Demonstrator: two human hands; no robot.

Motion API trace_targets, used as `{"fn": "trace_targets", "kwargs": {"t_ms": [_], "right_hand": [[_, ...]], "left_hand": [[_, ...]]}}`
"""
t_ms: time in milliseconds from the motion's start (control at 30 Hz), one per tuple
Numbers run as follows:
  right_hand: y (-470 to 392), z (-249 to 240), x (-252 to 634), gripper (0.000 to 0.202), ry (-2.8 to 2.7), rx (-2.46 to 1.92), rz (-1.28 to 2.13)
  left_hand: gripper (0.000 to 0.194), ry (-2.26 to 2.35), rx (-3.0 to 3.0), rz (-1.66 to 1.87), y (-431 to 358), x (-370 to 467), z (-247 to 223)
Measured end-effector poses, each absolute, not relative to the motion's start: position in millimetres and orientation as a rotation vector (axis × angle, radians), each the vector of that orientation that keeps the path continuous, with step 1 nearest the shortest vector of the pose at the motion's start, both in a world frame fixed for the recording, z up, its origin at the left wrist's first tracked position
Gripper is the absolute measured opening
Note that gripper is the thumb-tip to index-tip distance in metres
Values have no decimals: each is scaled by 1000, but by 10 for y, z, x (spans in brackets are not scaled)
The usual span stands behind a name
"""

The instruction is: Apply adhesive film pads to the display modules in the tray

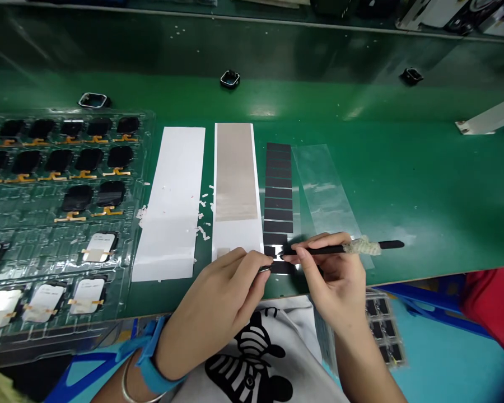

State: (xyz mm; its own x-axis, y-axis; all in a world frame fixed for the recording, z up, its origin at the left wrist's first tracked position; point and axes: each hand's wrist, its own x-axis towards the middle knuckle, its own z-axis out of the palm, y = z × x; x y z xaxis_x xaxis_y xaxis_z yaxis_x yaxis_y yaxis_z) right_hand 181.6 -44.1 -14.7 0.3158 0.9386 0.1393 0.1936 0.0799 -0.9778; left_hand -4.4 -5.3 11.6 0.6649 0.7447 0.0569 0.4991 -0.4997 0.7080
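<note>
At the near end of the black-sticker strip (296, 208), the right hand (338, 280) pinches a black pen-like tool (325, 250) and the left hand (224, 296) pinches a small dark object (264, 269), so the work seems little advanced, with most black stickers (278, 226) remaining in rows along this strip.

- A glossy green workbench top (424, 196) fills the middle of the view, its thin brownish front edge running along the near side.
- Behind it lies a darker green band (277, 47) dotted with pale specks.
- A dark shelf with a thin pale edge (235, 18) crosses the top.
- A slanting white bar (491, 116) stands at the far right.
- Whitish glare from a light source softens the rear of the workbench top.
- Below, a light blue floor (445, 369) shows beside a dark blue frame (428, 299).
</note>
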Motion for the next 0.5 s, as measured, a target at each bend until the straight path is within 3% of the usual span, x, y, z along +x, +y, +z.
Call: {"fn": "trace_targets", "kwargs": {"t_ms": [500], "right_hand": [[-449, -139, 1810, 12, -1095, -1420, 807]], "left_hand": [[12, 914, 2189, 570, 1, -45, 17]]}}
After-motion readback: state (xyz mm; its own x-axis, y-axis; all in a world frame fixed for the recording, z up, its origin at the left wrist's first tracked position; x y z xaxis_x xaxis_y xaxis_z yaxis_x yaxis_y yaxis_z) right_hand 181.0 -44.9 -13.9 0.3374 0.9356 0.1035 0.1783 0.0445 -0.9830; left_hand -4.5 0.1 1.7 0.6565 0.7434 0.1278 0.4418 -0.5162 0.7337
